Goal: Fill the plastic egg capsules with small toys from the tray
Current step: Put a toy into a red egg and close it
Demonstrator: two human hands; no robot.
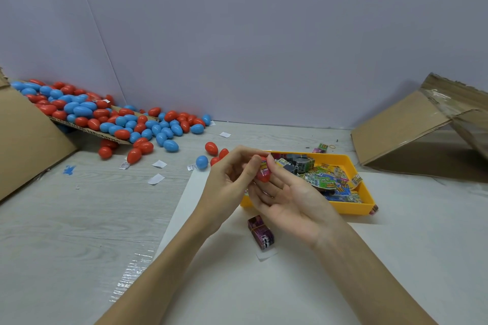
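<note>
My left hand (231,179) pinches a red egg capsule (262,175) between thumb and fingers, just in front of the yellow tray (353,207). A small colourful toy packet (264,166) sticks out of the capsule's top. My right hand (293,194) lies palm up under the capsule, and its fingertips hold the packet at the capsule's mouth. The tray holds several small printed toy packets (327,179). A purple bundle of packets (260,232) lies on the white sheet below my hands.
A heap of red and blue egg capsules (126,124) spills from a cardboard box (26,140) at the left. Loose eggs (202,161) lie near the tray. Another cardboard box (412,126) stands at the right. Paper scraps (158,165) dot the table.
</note>
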